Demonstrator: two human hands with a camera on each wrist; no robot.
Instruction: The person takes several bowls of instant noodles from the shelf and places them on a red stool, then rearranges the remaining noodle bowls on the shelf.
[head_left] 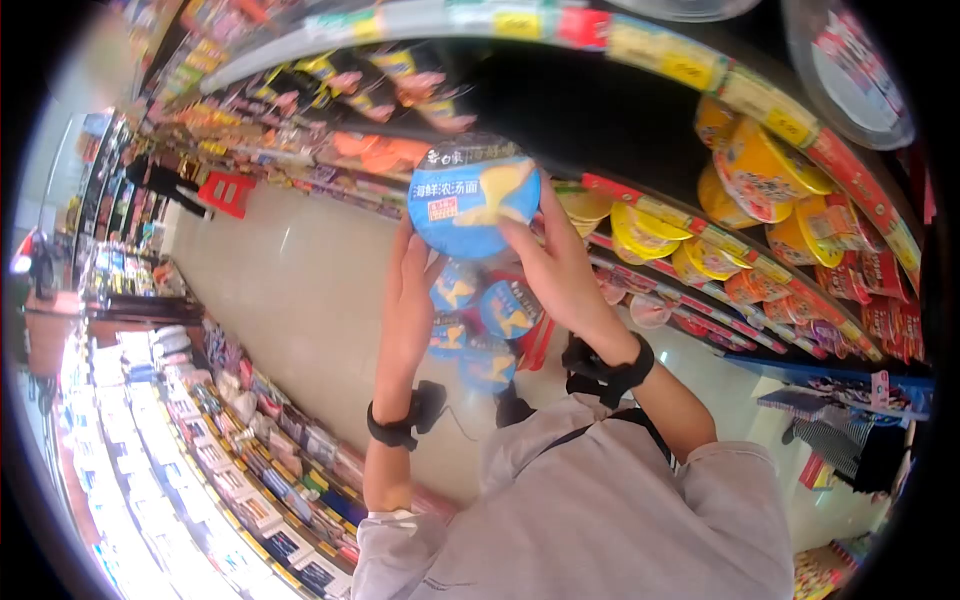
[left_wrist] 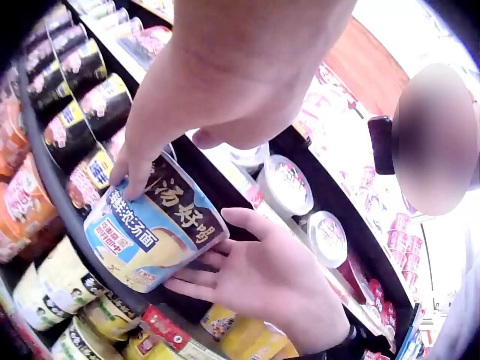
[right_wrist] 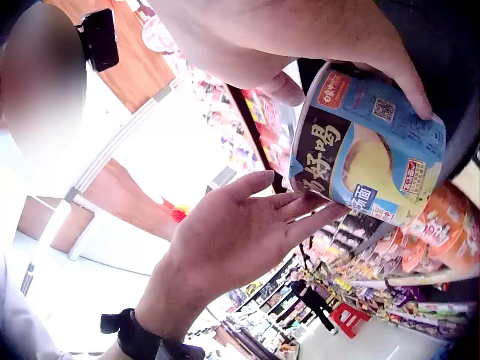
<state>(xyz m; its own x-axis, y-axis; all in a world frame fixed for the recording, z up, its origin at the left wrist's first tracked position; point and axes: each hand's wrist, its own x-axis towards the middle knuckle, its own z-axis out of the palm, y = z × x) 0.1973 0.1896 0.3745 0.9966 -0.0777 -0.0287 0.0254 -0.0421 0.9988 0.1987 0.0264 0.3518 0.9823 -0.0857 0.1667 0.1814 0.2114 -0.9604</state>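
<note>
A blue and black instant noodle cup (head_left: 472, 205) is held up before the body at shelf height, its printed face toward the head camera. My left hand (head_left: 405, 305) supports it from the left; in the right wrist view the left fingers (right_wrist: 307, 214) lie along the cup's edge. On the other side my right hand (head_left: 560, 265) grips it, thumb against the front. The left wrist view shows the right fingers (left_wrist: 199, 277) at the cup's lower edge. Below the hands, several similar blue noodle cups (head_left: 487, 365) are grouped together beside a red basket (head_left: 538, 345).
Shelves with yellow noodle bowls (head_left: 760, 180) and black packaged cups (left_wrist: 82, 112) stand close in front and to the right. Lit shelves (head_left: 150, 440) line the left. Down the tiled aisle (head_left: 300, 260), a person in dark clothes (head_left: 165, 180) stands near a red sign or stool (head_left: 226, 194).
</note>
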